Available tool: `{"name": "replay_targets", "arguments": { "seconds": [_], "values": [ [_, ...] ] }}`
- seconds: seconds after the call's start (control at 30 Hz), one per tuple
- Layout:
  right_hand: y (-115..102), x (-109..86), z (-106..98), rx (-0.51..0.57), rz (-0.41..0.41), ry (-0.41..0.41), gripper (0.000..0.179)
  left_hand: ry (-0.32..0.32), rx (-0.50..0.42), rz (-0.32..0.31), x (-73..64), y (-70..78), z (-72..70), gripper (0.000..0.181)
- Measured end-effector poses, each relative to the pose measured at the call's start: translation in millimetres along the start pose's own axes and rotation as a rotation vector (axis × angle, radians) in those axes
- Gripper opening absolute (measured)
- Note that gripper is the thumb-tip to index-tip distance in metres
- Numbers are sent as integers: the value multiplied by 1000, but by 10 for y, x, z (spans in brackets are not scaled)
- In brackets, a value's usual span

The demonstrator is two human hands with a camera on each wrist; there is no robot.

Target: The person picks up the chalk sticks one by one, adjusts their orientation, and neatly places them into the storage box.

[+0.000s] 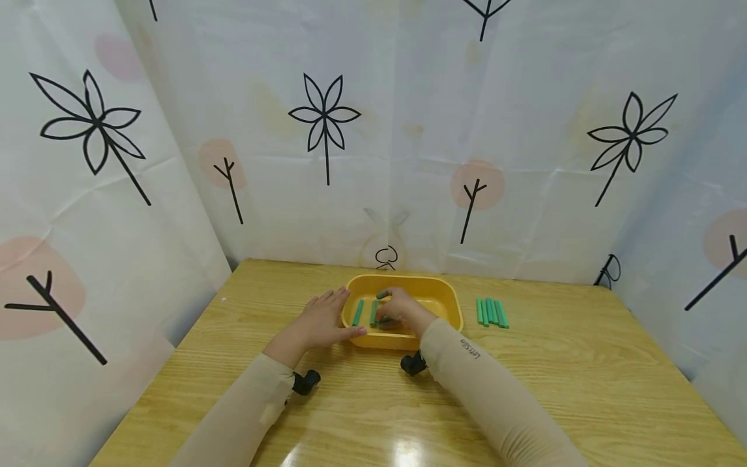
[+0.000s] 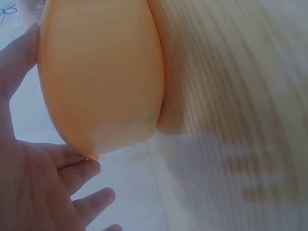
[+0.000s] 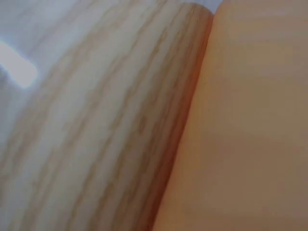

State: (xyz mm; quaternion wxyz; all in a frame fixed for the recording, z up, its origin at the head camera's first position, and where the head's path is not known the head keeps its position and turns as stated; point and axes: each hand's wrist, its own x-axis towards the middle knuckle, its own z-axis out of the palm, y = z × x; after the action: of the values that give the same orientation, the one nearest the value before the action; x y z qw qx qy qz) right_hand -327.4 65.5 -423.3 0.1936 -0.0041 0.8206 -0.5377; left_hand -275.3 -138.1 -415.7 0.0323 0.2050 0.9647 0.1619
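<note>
One tray (image 1: pixel 379 342), left hand (image 1: pixel 320 323) touching it, right hand (image 1: pixel 406 309) inside.

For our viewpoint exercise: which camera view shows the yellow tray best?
Head view: it shows the yellow tray inside and out. The left wrist view shows only its outer side; the right wrist view, just cropped outer wall.

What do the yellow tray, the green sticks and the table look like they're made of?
Yellow tray: likely smooth plastic; one even colour, rounded corners. Table: wood or a wood print, glossy; grain streaks and bright reflections show. Green sticks: evenly coloured, maybe plastic or chalk; too small to tell, finish included.
</note>
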Motion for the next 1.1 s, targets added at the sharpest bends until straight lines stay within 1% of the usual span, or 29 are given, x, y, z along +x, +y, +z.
{"name": "replay_targets", "arguments": {
  "seconds": [0.13, 0.23, 0.4, 0.5, 0.63, 0.7, 0.93, 1.1],
  "values": [
    [3, -25, -10, -32, -14, 14, 53, 4, 1, -2, -1, 1, 1, 102],
    [11, -27, -19, -36, -16, 12, 51, 4, 6, -4, 1, -5, -2, 102],
    [9, -45, -43, -19, -25, -4, 51, 1, 4, -2, -5, 2, -12, 103],
    [-15, -78, -69, 12, -25, -20, 52, -4, -1, 0, -13, 10, -19, 104],
    [-59, -136, -126, 55, -24, -37, 52, -9, 1, 3, -17, 8, -22, 104],
    [-83, -174, -160, 60, -30, -45, 51, -10, 5, 3, -15, 7, -24, 103],
    [-181, -308, -296, 41, -63, -77, 43, -13, 3, -4, -19, 20, -32, 103],
    [-250, -399, -399, 25, -86, -93, 42, -24, 5, -18, -12, 14, -20, 105]
  ]
}}
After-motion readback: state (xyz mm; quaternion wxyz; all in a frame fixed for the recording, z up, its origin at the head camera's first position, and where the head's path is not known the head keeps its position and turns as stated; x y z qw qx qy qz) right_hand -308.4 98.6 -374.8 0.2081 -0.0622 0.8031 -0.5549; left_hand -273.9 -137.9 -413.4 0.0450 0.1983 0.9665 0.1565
